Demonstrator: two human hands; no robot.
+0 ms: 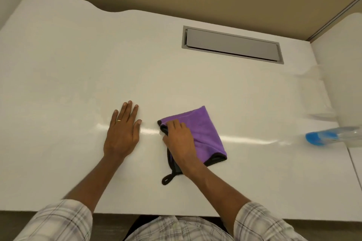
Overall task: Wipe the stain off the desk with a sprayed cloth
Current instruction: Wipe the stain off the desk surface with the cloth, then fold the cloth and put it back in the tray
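Note:
A folded purple cloth (203,131) with a black edge and a black hanging loop lies on the white desk (78,76), near the front middle. My right hand (179,139) presses down on the cloth's left part, fingers curled over its edge. My left hand (123,129) lies flat on the desk just left of the cloth, palm down, fingers apart, holding nothing. A clear spray bottle with a blue cap (329,137) lies blurred at the right edge. No stain shows on the desk surface.
A grey rectangular cable hatch (231,45) is set into the desk at the back right. Tan partition walls close the back and right. The desk's front edge runs just above my checked sleeves.

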